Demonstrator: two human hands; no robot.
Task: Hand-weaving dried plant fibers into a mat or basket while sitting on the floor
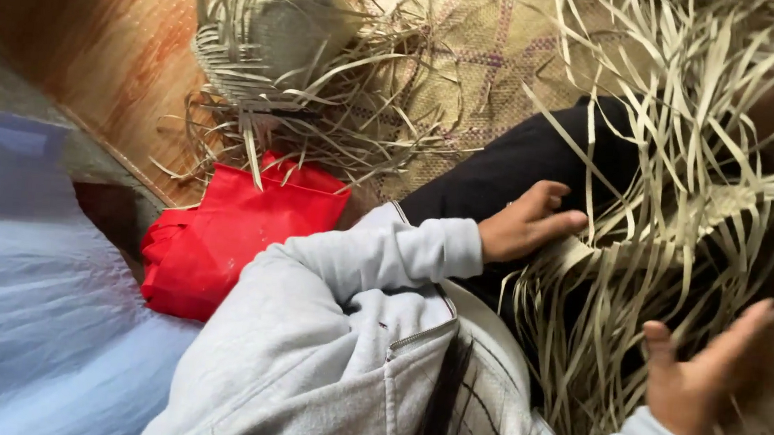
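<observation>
In the head view, the person is sitting on a woven mat (502, 42) and looking down at a loose spread of pale dried leaf strips (685, 176) lying across the lap and the dark trouser leg (520, 164). The left hand (526, 224) is resting on the strips at the near edge of the spread, fingers loosely curled and thumb out, pressing lightly on a flat woven part rather than pinching any single strip. The right hand (702, 371) is hovering just above the strips lower right, palm up and fingers spread wide, holding nothing.

The strips are looking thin, light and springy; they are likely to bend easily, slide over one another and split or crease if folded sharply. The woven part under the left hand is probably the firmest place to take hold, since the free ends are fanning out in all directions and would slip apart.

Further up the mat, a half-woven basket (282, 34) is sitting with its own loose ends sticking out, well apart from both hands. A red cloth (229, 233) is lying just beside the person's grey sleeve (375, 253). A pale blue fabric (21, 308) is filling the lower left. Dark hair is hanging over the jacket front, and the tangle of free strip ends is crowding the space between the hands.
</observation>
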